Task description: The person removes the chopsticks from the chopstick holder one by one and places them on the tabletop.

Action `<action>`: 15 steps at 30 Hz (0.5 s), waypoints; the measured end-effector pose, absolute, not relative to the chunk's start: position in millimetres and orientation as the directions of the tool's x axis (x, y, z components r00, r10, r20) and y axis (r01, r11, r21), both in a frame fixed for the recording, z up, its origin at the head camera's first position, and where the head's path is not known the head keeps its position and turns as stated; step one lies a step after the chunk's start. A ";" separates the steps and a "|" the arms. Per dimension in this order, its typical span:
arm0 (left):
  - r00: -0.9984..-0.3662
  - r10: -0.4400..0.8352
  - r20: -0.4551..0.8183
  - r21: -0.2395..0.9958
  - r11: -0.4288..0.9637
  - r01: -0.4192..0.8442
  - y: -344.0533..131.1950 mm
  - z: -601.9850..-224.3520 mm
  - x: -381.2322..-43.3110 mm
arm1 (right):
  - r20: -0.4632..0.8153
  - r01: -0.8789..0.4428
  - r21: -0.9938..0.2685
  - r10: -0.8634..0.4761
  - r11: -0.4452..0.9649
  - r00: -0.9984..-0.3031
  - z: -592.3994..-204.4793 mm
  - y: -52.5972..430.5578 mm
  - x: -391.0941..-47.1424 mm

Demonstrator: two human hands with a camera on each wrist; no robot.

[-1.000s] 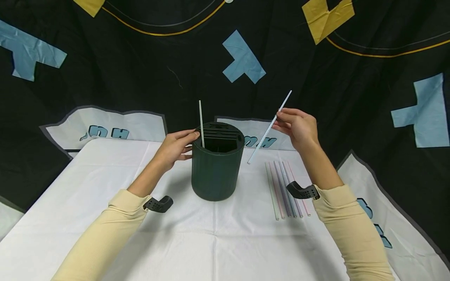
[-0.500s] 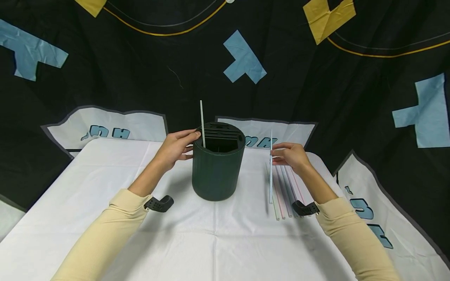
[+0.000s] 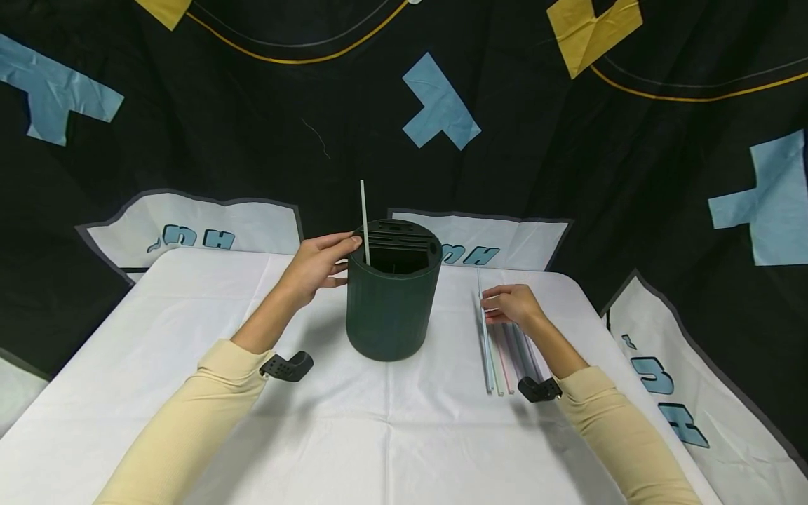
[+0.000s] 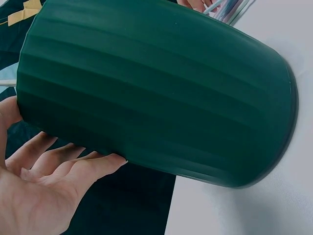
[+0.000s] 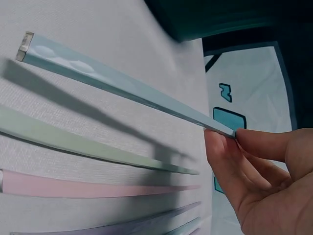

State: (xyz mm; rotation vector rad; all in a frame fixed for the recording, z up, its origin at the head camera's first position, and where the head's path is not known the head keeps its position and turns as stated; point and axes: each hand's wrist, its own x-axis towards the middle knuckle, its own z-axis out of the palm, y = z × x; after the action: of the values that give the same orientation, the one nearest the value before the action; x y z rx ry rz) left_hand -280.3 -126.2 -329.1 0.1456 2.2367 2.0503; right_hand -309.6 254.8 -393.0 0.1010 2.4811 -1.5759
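A dark green cylindrical holder point(image 3: 391, 319) with a slotted top stands upright on the white cloth. My left hand point(image 3: 318, 266) grips its left side, with the thumb at the rim and the other fingers against the wall. A pale thin stick point(image 3: 364, 221) rises from the opening beside the thumb. To the right, my right hand point(image 3: 513, 305) pinches a light blue straw-like stick point(image 5: 122, 88) near its far end between thumb and fingertips. The stick slants low over the cloth, its shadow close alongside. Parallel to it lie a green stick point(image 5: 73, 144) and a pink stick point(image 5: 98, 188).
Purple and other sticks point(image 3: 522, 351) lie in the same row, partly hidden under the right hand and its wrist camera point(image 3: 539, 389). White cloth point(image 3: 379, 449) covers the table. A black curtain point(image 3: 284, 126) with blue and yellow patches hangs behind.
My right hand has lowered the light blue stick from beside the holder's top to the left end of the row on the cloth. The left hand and holder stay put.
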 end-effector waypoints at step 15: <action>-0.989 0.146 -0.012 0.998 0.065 -0.002 -127.2 -329.9 -281.0 | -0.241 0.214 -0.870 -0.004 0.443 -0.971 -413.8 257.1 -315.3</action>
State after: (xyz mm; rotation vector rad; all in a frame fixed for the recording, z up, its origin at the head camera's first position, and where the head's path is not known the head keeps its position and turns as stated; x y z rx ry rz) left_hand -281.0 -127.2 -329.9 0.1497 2.2099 2.0716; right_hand -315.3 257.1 -413.8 0.1835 2.4862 -1.5449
